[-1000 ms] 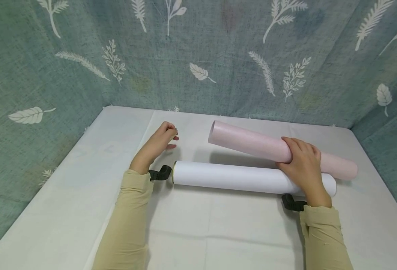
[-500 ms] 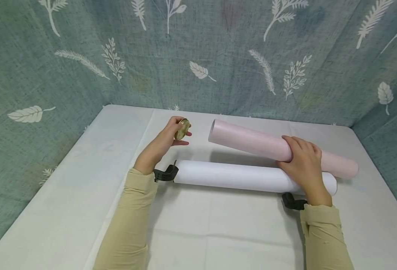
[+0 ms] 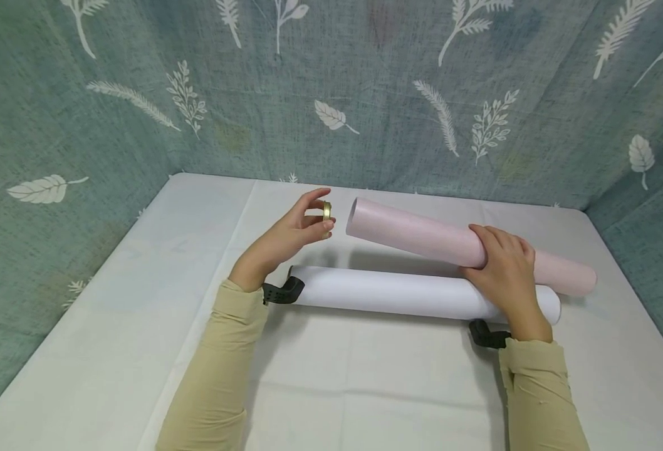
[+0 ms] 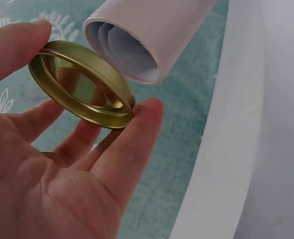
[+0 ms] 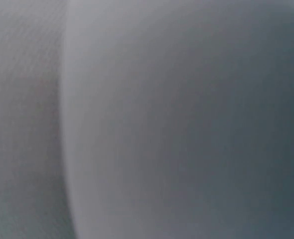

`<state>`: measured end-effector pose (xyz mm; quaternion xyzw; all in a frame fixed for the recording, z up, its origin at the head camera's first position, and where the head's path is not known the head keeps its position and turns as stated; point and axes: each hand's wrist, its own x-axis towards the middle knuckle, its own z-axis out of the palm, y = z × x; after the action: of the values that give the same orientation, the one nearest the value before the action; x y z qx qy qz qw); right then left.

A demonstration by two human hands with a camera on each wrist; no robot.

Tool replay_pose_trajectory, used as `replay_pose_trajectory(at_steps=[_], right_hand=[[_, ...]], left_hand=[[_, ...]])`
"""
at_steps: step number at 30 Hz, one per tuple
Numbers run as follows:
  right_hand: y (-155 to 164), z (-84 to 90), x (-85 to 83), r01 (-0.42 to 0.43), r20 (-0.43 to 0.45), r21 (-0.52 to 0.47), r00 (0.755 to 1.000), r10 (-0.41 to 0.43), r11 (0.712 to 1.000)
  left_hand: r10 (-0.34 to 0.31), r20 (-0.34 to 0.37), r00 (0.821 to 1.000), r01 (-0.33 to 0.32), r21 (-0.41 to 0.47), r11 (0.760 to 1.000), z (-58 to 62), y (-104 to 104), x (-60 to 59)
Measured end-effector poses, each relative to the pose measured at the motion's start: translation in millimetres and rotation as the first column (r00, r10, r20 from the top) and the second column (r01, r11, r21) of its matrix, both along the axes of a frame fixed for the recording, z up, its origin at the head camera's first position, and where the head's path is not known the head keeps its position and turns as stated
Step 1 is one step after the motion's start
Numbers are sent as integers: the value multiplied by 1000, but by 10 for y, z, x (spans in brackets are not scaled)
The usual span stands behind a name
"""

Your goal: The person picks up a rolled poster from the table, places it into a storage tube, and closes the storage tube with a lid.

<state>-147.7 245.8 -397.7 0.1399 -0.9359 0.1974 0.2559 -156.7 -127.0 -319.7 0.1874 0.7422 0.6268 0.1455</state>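
In the head view, my left hand [image 3: 283, 241] holds a gold metal tube cap [image 3: 327, 210] at the fingertips, just left of the open end of a pink cardboard tube [image 3: 416, 232]. The left wrist view shows the cap [image 4: 79, 84] gripped by its edge, its hollow side showing. Rolled paper [image 4: 129, 50] sits inside the tube's mouth. My right hand [image 3: 506, 275] grips the pink tube from above, toward its right part. That tube slants, its open left end raised. A white tube [image 3: 382, 291] lies in front, partly under my right wrist.
A white cloth [image 3: 309, 388] covers the table. Behind it and at both sides hangs a green leaf-patterned curtain [image 3: 286, 125]. Black wrist mounts [image 3: 283, 291] sit close to the white tube. A blurred pale surface [image 5: 162, 124] fills most of the right wrist view.
My left hand has moved right with the cap, toward the pink tube's open end, and turned so the cap stands edge-on. The right hand and both tubes stay in place.
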Motion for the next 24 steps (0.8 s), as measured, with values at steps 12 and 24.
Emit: replay_pose_trajectory(at_steps=[12, 24], right_hand=[[2, 5, -1, -4, -3, -3, 1000, 4, 1000], [-7, 16, 3, -25, -15, 1, 1000, 25, 1000]], left_hand=[[121, -92, 988, -121, 6, 993, -27, 183, 5], [108, -88, 990, -106, 31, 994, -97, 242, -24]])
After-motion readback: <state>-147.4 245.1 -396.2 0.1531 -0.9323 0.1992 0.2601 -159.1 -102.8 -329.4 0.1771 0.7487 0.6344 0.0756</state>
